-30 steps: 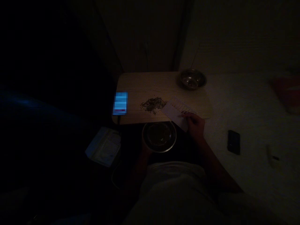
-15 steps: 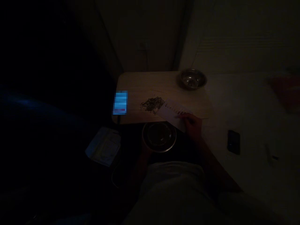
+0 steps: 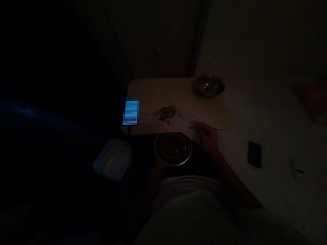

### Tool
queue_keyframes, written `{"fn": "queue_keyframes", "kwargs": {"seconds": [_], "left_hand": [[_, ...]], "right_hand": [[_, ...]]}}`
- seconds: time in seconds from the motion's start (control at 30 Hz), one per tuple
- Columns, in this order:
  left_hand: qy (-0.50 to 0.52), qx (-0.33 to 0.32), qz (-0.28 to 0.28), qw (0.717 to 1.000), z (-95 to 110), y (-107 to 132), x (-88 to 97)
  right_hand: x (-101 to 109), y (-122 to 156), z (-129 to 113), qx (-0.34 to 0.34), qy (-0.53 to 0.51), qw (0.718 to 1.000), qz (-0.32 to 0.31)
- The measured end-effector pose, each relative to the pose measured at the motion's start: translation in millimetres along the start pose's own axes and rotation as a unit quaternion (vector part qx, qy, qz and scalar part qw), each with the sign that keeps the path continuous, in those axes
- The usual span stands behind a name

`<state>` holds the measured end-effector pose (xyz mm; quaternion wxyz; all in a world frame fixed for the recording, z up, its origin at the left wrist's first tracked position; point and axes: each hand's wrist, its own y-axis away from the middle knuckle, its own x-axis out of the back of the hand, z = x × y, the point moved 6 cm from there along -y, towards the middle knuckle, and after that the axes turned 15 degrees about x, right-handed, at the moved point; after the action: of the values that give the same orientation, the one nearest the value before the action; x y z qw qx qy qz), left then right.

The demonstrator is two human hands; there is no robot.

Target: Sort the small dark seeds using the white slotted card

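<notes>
The scene is very dark. My right hand point(image 3: 208, 136) is closed on a white printed card point(image 3: 186, 123), holding it at its right end. The card's far left edge lies against a pile of small dark grains point(image 3: 165, 113) on the wooden table point(image 3: 163, 92). Below the table's front edge, my left hand point(image 3: 160, 161) grips the left side of a round metal bowl point(image 3: 189, 156). Its fingers are mostly lost in the dark. What the bowl holds cannot be made out, apart from a glint at its bottom.
Another metal bowl point(image 3: 211, 86) stands at the table's back right. A lit screen point(image 3: 130, 112) is at the left edge. A pale packet point(image 3: 113, 160) lies lower left. On the white surface to the right is a dark phone-like object point(image 3: 254, 154); a red thing point(image 3: 311, 102) lies beyond.
My right hand and the card have shifted slightly to the left, against the grains. My left hand and the bowl it holds look unmoved. The picture is a little darker.
</notes>
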<state>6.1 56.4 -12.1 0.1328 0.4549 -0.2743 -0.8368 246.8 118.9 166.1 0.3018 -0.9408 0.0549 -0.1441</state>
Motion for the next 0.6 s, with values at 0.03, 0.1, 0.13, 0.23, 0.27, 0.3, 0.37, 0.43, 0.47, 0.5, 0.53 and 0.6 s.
{"fn": "queue_keyframes", "kwargs": {"seconds": [0.03,0.1,0.13,0.23,0.27,0.3,0.37,0.43,0.47,0.5,0.53,0.6], "left_hand": [[0.004,-0.008,0.005,1.0,1,1,-1.1],[0.014,-0.004,0.008,1.0,1,1,-3.4],[0.017,0.01,0.008,1.0,0,0,-4.3],[0.013,0.041,0.015,0.999,-3,-2,-3.9],[0.014,0.042,0.019,0.999,-3,-2,-3.0],[0.019,0.04,0.022,0.999,-2,-2,-2.2],[0.039,0.05,0.028,0.998,-3,-2,-1.3],[0.061,0.085,0.032,0.994,-6,-3,-1.7],[0.065,0.097,0.032,0.993,-7,-3,-2.1],[0.068,0.106,0.033,0.991,-8,-4,-2.0],[0.068,0.107,0.033,0.991,-9,-4,-1.4],[0.06,0.086,0.026,0.994,-7,-4,0.8]], "right_hand": [[0,0,0,-0.002,0.003,1.0,0.0],[2,0,-1,-0.007,0.009,1.0,0.0],[3,0,-1,-0.008,0.01,1.0,0.002],[6,0,-2,-0.008,0.007,1.0,0.018],[7,0,-1,-0.007,0.004,1.0,0.023],[7,0,-1,-0.005,0.003,1.0,0.026],[7,1,1,-0.003,0.003,1.0,0.022],[5,2,1,-0.002,0.001,1.0,0.015],[4,2,2,-0.002,-0.001,1.0,0.01],[3,2,1,-0.002,-0.002,1.0,0.008],[2,2,1,-0.004,-0.002,1.0,0.006],[2,3,1,-0.008,0.0,1.0,0.004]]}}
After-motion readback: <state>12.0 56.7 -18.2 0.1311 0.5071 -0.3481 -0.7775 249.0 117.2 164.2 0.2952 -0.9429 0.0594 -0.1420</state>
